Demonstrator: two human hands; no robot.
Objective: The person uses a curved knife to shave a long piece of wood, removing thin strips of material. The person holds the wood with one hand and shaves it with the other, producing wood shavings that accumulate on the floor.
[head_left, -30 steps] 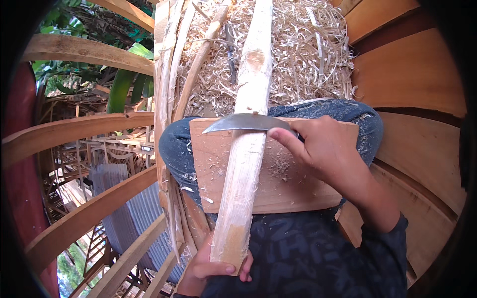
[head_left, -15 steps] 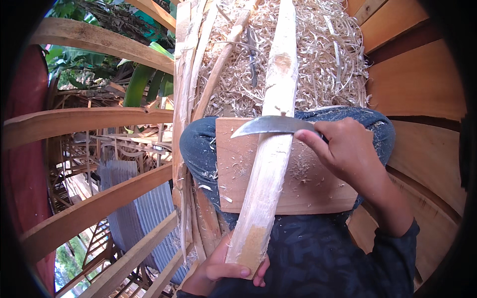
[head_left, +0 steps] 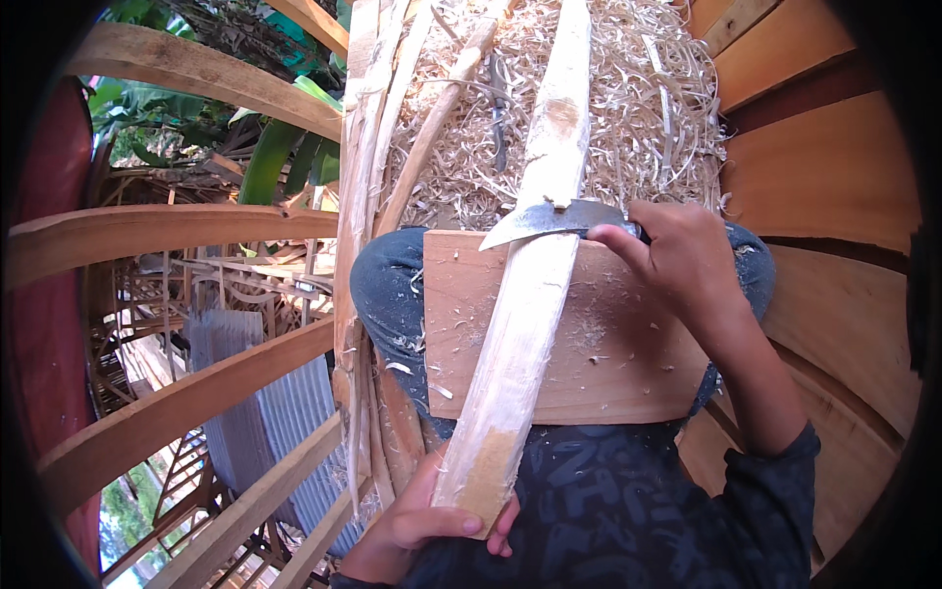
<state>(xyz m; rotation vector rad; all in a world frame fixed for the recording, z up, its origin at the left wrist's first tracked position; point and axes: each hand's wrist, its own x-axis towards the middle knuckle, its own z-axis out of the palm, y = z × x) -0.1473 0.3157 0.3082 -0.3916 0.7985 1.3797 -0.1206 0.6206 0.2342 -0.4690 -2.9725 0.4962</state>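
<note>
A long pale wooden plank [head_left: 520, 344] runs from my body away over my lap, its surface roughly shaved. My left hand [head_left: 446, 520] grips its near end, thumb on top and fingers wrapped beneath. In my right hand [head_left: 682, 255] is a knife with a broad curved blade [head_left: 554, 222], the fist closed round its handle. The blade lies across the plank, pointing left, with a small curl of wood at its far edge. Under the plank, a flat brown board [head_left: 628, 363] rests on my lap, dotted with shavings.
Wood shavings [head_left: 638, 118] heap beyond my knees, with a dark narrow tool [head_left: 498, 113] lying in them. Long wood strips [head_left: 368, 147] and a stick [head_left: 437, 123] lie to the left. Slatted rails [head_left: 186, 378] stand at left; wooden boards [head_left: 814, 167] form the right side.
The knife has moved slightly away from me along the plank and its tip now angles more toward me. The plank's near end has shifted a little left with my left hand.
</note>
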